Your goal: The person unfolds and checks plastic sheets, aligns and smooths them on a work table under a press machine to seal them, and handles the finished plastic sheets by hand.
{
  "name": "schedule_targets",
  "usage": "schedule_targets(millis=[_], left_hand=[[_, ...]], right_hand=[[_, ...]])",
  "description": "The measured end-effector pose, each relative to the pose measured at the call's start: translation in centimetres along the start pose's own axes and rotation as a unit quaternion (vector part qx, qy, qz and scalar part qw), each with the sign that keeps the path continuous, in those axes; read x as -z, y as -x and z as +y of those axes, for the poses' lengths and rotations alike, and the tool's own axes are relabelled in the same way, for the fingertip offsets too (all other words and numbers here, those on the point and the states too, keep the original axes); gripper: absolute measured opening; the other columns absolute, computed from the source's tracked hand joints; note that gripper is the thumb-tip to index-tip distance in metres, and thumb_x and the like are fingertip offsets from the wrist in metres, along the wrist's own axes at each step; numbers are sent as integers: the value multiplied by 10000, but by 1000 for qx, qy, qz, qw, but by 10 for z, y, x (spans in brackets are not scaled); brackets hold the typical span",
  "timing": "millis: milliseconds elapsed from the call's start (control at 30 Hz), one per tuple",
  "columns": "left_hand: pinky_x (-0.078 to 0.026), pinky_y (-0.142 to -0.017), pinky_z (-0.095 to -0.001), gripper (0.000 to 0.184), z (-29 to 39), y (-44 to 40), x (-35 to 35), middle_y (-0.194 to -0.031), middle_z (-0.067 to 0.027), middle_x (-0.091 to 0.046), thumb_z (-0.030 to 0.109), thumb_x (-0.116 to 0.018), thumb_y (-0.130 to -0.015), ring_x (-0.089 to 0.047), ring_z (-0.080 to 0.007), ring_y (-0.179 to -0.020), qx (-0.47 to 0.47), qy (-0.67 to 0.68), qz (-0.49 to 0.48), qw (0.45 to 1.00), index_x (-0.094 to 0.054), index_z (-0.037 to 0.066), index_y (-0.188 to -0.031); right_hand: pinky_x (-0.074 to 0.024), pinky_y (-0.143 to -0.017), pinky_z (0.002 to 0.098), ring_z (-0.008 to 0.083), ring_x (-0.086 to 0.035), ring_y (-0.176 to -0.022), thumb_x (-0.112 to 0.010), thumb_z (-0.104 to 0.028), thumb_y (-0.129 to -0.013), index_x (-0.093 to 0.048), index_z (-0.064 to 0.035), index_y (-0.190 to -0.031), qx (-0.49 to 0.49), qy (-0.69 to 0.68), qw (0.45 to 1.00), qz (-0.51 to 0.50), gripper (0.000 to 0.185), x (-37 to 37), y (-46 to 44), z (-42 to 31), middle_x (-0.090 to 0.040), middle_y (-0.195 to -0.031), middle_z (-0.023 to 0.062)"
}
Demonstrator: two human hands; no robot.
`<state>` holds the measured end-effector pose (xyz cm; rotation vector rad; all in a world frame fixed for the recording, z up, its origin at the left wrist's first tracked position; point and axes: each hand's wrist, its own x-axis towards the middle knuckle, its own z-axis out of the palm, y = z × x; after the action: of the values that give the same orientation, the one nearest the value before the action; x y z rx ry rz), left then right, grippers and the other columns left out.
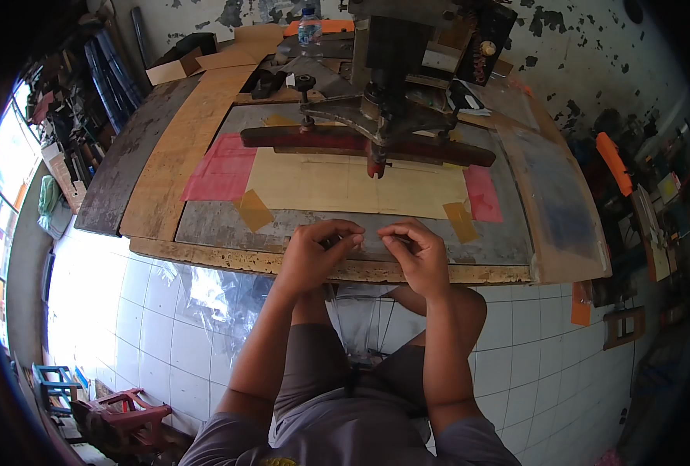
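Observation:
My left hand (pixel 311 250) is raised over the front edge of the worktable, thumb and fingertips pinched together. Facing it across a small gap, my right hand (pixel 423 255) makes a similar pinch. Whatever the fingertips hold, if anything, is too small to see. Just beyond both hands lies a pale yellow sheet (pixel 345 186) on a grey metal plate (pixel 217 224). Pink pieces (pixel 219 165) flank the sheet, and brown tape strips (pixel 462 222) sit at its front corners. Above its far side stands a press head with a long dark red bar (pixel 314 141).
A plastic water bottle (pixel 309 33) and an open cardboard box (pixel 244 46) stand at the back. Clear plastic (pixel 224 303) lies on the tiled floor below left. A red stool (pixel 131 412) is at lower left. Orange and other items crowd the right wall.

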<state>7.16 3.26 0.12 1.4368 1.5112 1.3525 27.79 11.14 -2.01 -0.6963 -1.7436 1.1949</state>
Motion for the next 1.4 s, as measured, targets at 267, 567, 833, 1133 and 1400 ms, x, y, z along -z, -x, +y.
schedule_targets(millis=[267,567,833,1133,1400], left_hand=[[-547,-680,-296,251,1,-1,-1,-874,-94,-784,182,-810,-928,-688,-121,-663,-12,-22,-6,1000,-811,60,-1148],[-555,-664,-288,209,7,0,-1,-823,-87,-784,163,-820,-909,-709,-116,-695,5,-57,-14,998,-818,56,-1088],[-543,-665,-278,215,-7,0,-3,-829,-77,-788,155,-804,-924,-691,-101,-685,-13,12,4,1000,-805,37,-1104],[-495,-630,-254,189,-12,-3,-3,-806,-24,-771,137,-779,-947,-615,-60,-636,-4,23,32,999,-795,29,-1101],[-495,-634,-245,210,-12,-3,-3,-827,-9,-776,118,-766,-952,-612,-49,-649,-5,39,32,999,-784,21,-1138]], right_hand=[[-502,-792,244,116,-664,-933,-684,-61,-1020,-773,-18,-1132,32,65,997,-26,149,0,-3,-9,-713,-1064,45],[-517,-758,229,61,-687,-914,-759,-43,-964,-730,-35,-1216,-16,-17,1000,-17,254,-2,1,0,-757,-1019,29],[-525,-774,220,74,-687,-881,-777,-2,-947,-659,8,-1221,-28,-110,993,40,298,-2,-1,0,-754,-1000,60],[-536,-802,232,90,-691,-877,-769,30,-940,-568,-8,-1198,-40,-156,983,85,329,0,-3,5,-758,-964,91],[-553,-775,244,109,-704,-867,-708,21,-991,-555,-16,-1189,-25,-192,977,85,253,1,-3,11,-758,-947,92]])
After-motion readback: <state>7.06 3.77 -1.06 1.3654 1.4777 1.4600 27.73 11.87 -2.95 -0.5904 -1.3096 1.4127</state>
